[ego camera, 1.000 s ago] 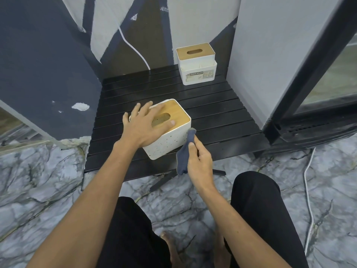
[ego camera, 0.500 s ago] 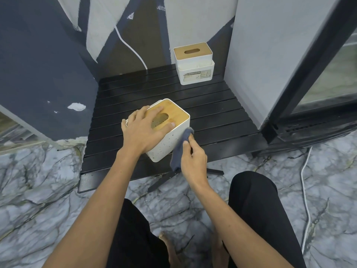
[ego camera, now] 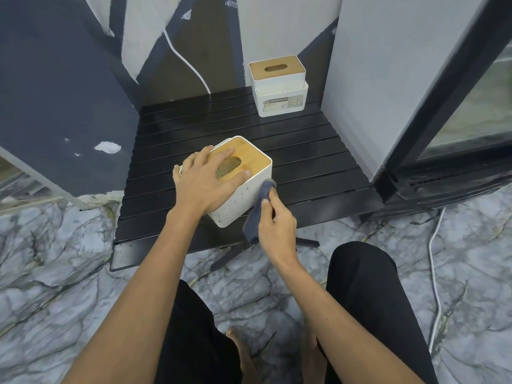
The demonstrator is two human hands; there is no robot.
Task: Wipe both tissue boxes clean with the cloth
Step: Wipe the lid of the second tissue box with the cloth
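- Pressing down on the near tissue box (ego camera: 240, 193), the left hand (ego camera: 203, 184) lies flat across its wooden lid, fingers (ego camera: 221, 156) straight and spread, the thumb beside the oval slot.
- Gripping a dark blue cloth (ego camera: 257, 210), the right hand (ego camera: 277, 227) has its fingers curled round it; the cloth's top end touches the box's white speckled side, just past the thumb tip.
- That box sits tilted on the black slatted worktop (ego camera: 304, 162), directly under the left fingers.
- A second tissue box (ego camera: 278, 85), white with a wooden lid and a printed label, stands upright at the worktop's far edge, well beyond both hands.
- A white cable (ego camera: 435, 259) trails over the marble floor (ego camera: 55, 273), right of the right hand.
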